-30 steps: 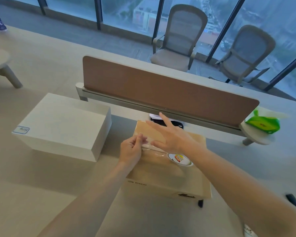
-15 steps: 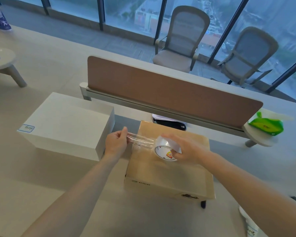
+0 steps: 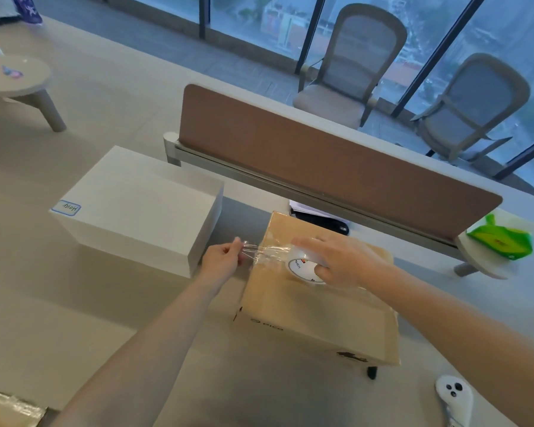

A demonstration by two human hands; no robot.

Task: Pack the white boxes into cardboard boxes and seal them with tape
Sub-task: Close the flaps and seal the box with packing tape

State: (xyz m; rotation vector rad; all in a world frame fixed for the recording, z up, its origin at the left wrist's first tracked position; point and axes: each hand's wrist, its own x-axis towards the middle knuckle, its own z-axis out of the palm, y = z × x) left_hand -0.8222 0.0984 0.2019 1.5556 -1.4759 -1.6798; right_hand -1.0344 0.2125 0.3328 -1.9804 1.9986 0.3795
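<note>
**Tape drawn off the roll, sealing about to begin**

Head view: a second earlier both hands are together on the lid of the cardboard box (image 3: 315,318), the right one spread flat and the left one picking at the tape end. Now they are apart. The left hand (image 3: 225,260) pinches the free end of a strip of clear tape (image 3: 265,251) between thumb and fingertips, just beyond the box's left edge and near the white box (image 3: 136,208). The right hand (image 3: 336,260) curls over the tape roll (image 3: 302,268) and holds it tilted up on the lid. The strip runs taut between the hands, much as it does half a second ago.

By my reading the end has been found and a working length pulled out. The flaps look closed, so packing of this box seems done and the strip is not yet pressed down. The second white box sits unpacked on the bench (image 3: 105,303), left of the cardboard one and apart from it.

Writing: the cardboard box's near side carries a small printed "PICO" (image 3: 265,324), with a dark mark further right that is too small to read. A blue-edged label (image 3: 66,208) on the white box bears a handwritten word, seen upside down, something like "Holy". The roll's white core has print in black and red, but I cannot make it out.
</note>
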